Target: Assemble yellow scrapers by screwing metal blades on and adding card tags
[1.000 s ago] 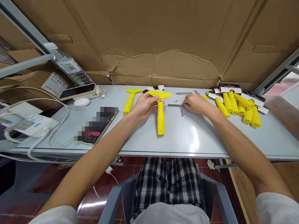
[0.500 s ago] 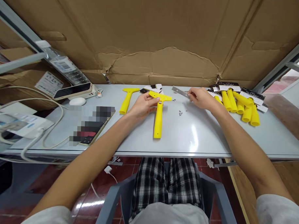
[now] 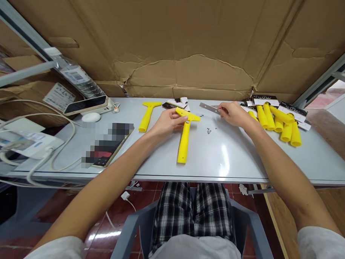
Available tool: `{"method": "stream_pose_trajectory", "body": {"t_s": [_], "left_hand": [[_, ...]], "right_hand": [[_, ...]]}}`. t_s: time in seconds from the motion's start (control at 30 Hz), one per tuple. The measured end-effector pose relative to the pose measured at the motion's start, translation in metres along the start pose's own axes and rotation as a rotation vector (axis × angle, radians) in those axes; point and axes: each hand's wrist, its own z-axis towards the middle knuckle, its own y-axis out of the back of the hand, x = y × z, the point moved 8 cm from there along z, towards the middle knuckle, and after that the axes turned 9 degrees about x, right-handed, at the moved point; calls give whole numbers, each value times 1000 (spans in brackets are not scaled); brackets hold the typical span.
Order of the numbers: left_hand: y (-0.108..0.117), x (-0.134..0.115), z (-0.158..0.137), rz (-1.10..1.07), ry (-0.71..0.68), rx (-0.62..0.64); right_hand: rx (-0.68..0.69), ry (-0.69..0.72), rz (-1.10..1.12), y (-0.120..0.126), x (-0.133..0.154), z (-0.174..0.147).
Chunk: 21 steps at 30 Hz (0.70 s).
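My left hand (image 3: 167, 122) grips a yellow T-shaped scraper handle (image 3: 184, 141) by its wide head, with the tubular grip pointing toward me. Between the fingers of my right hand (image 3: 230, 113) is a flat metal blade (image 3: 209, 107) with small holes, its free end pointing left toward the handle's head. Blade and handle are apart. Small screws (image 3: 209, 131) lie loose on the table between my hands, with a few more just behind them. A second yellow scraper handle (image 3: 147, 116) rests to the left of my left hand.
Several yellow handles (image 3: 285, 126) lie piled on black-and-white cards (image 3: 293, 110) at the right. Another black-and-white card (image 3: 177, 103) is behind my left hand. Phones (image 3: 112, 146), a white mouse (image 3: 90, 117), cables and a plastic bottle (image 3: 78, 75) occupy the left. Cardboard (image 3: 187, 39) walls the back.
The scraper handle in my left hand has turned slightly, its head shifting right and its grip end coming a little nearer to me. My right hand still holds the blade in nearly the same place.
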Motion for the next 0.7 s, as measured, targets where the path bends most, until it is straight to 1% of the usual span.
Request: {"method": "stream_pose_trajectory", "body": {"t_s": [0.1, 0.27, 0.47, 0.6, 0.7], "left_hand": [[6, -3, -1, -17, -17, -61], [4, 0, 1, -18, -11, -25], [3, 7, 4, -48, 15, -37], [2, 10, 5, -60, 20, -18], [0, 11, 4, -57, 22, -3]], "right_hand": [[-10, 0, 2, 2, 1, 0], [-31, 12, 17, 4, 2, 0], [-40, 22, 27, 4, 4, 0], [-48, 23, 15, 5, 4, 1], [-51, 52, 59, 5, 8, 0]]}}
